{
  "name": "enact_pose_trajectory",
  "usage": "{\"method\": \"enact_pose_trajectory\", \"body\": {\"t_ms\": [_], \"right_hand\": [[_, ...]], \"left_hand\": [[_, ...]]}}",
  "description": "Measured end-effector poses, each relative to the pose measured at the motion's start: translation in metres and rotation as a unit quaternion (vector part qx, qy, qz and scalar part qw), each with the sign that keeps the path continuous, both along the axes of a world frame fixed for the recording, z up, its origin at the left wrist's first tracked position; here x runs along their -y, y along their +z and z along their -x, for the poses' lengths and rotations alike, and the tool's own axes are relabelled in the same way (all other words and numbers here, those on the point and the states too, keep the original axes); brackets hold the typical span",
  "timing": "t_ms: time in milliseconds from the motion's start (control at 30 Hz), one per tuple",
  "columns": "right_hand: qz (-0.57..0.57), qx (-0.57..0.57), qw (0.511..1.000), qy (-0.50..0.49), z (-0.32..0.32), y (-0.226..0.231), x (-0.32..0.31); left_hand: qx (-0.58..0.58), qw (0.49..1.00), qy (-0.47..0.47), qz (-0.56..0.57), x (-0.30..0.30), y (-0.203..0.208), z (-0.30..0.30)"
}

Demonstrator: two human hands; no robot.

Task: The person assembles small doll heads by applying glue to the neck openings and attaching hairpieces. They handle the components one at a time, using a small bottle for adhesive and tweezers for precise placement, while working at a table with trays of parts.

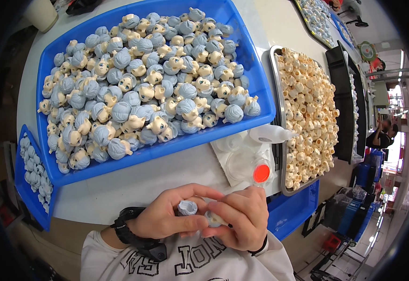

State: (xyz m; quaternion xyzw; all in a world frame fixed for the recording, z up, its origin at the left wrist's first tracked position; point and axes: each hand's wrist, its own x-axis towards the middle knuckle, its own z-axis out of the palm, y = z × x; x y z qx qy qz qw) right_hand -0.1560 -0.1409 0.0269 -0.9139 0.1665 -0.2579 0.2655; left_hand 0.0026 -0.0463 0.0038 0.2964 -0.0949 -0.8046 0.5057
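My left hand [169,213] is closed around a small grey-blue doll hair piece [187,207], with its hollow side partly showing. Beside it, my right hand [243,216] pinches a small doll head piece [214,218], pale with some grey-blue on it and partly covered by my fingers. Both hands are close together in front of my shirt, by the table's near edge. Beyond them, a large blue tray [167,149] holds many doll heads with grey-blue hair and cream faces. A smaller blue tray [46,216] at the left contains loose grey-blue hair pieces.
Right of the big tray is a metal tray [283,154] of hollow cream face pieces. A white squeeze bottle [267,134] and a clear round container with a red disc [261,173] are near my right hand. Farther right are a black tray [345,117] and a blue bin [293,210].
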Motion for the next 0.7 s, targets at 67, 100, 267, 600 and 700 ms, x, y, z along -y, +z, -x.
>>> {"method": "enact_pose_trajectory", "body": {"t_ms": [67,100,267,600,700], "right_hand": [[-0.004,0.014,1.0,-0.006,0.005,0.0,-0.002],[-0.006,0.027,1.0,-0.003,0.006,0.0,-0.002],[-0.016,0.046,0.999,0.002,0.007,-0.003,-0.001],[-0.008,0.195,0.917,-0.348,0.051,-0.007,0.015],[0.016,0.026,0.901,-0.433,0.09,-0.002,0.046]], "left_hand": [[0.053,0.998,-0.008,0.044,-0.001,-0.002,0.002],[0.104,0.991,0.003,0.081,-0.001,-0.006,0.009],[0.15,0.975,-0.053,0.157,-0.002,-0.012,0.004],[-0.035,0.961,0.268,0.06,0.017,0.026,-0.017],[-0.093,0.957,0.27,0.057,0.01,0.022,-0.008]]}}
